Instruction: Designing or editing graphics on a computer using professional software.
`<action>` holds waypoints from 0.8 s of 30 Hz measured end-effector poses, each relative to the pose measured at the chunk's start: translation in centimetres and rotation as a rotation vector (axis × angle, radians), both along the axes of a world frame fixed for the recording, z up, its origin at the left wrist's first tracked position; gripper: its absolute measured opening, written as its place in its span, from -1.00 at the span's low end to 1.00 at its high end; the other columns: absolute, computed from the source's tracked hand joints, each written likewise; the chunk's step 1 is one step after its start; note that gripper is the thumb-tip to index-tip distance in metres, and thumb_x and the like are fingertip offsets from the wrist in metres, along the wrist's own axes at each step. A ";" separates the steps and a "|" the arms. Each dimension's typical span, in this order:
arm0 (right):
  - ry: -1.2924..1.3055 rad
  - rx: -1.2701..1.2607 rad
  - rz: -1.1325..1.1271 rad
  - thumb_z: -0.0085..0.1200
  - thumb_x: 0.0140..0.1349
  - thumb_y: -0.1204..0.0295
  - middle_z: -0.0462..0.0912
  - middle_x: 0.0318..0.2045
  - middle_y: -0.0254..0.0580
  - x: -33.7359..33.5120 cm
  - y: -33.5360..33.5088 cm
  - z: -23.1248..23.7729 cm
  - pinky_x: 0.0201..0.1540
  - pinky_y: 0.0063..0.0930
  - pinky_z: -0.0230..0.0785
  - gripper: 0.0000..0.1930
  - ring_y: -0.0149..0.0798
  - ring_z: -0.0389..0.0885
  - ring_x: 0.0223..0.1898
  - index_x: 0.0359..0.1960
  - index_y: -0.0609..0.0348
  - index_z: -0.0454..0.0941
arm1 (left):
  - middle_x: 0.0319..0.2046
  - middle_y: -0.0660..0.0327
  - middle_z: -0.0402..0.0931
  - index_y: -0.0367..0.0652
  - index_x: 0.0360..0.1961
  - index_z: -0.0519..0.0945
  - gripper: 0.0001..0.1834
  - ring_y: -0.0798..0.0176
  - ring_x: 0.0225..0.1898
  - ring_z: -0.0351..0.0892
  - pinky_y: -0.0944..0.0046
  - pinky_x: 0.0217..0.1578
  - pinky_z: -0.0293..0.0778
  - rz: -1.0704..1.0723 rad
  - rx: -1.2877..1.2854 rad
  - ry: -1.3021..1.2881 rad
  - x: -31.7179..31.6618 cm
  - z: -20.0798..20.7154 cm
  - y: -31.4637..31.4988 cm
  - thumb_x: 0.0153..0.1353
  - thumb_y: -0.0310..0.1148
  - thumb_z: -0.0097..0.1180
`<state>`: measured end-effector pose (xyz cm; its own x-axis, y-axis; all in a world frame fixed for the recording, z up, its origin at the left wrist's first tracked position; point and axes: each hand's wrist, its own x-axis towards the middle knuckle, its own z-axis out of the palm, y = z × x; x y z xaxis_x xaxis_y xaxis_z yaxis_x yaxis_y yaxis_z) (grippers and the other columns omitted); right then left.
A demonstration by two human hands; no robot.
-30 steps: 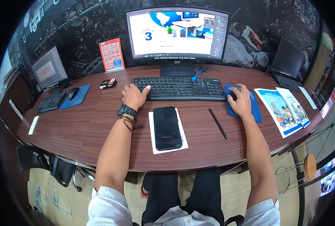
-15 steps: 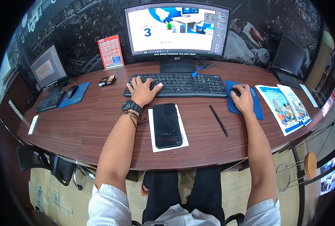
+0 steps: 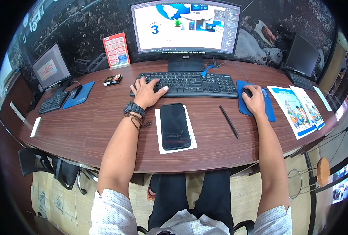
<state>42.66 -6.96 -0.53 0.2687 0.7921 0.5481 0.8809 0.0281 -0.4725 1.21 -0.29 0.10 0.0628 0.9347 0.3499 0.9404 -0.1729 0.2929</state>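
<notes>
Since the left hand (image 3: 145, 95) lies, fingers spread wide, over the left end of the computer keyboard (image 3: 199, 84), and the right hand's (image 3: 255, 102) fingers curl around the computer mouse (image 3: 247, 93) just right of it, a stray left-thumb press could cause unintended input mid-click.

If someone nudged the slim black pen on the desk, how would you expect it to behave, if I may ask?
The black pen would probably roll or skid, being slim, rod-shaped and loose on the smooth-looking desk. Its thin body suggests it is light, and its straight outline suggests it is fairly stiff.
</notes>
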 end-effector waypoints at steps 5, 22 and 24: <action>0.002 0.002 0.004 0.14 0.10 0.30 0.50 0.06 0.04 -0.5 -0.1 -0.2 0.18 -0.16 0.37 -0.64 0.09 0.52 0.10 -0.04 0.05 0.67 | 0.35 -0.29 0.08 0.07 0.19 0.56 -0.25 -0.33 0.46 -0.24 -0.50 0.32 -0.45 0.031 -0.061 0.008 0.8 0.5 0.6 0.23 0.40 -0.08; -0.017 -0.005 -0.002 0.16 0.11 0.30 0.51 0.07 -0.01 -0.3 0.0 -0.1 0.18 -0.17 0.37 -0.63 0.05 0.52 0.11 -0.02 0.05 0.66 | 0.33 -0.26 0.10 -0.03 0.41 0.27 -0.02 -0.33 0.42 -0.05 -0.41 0.34 -0.16 0.126 -0.157 -0.042 -1.2 0.7 0.1 0.14 0.42 0.03; -0.013 -0.009 -0.003 0.16 0.11 0.30 0.51 0.07 -0.01 -0.4 -0.1 0.0 0.18 -0.18 0.37 -0.63 0.05 0.52 0.11 -0.01 0.05 0.66 | 0.33 -0.26 0.10 -0.03 0.41 0.27 -0.02 -0.34 0.42 -0.05 -0.42 0.33 -0.16 0.125 -0.155 -0.033 -1.2 0.6 0.1 0.14 0.42 0.02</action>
<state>42.27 -7.08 -0.55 0.2642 0.7962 0.5443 0.8868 0.0213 -0.4616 0.01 -0.23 0.67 -0.0664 0.9774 0.2009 0.9410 -0.0056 0.3382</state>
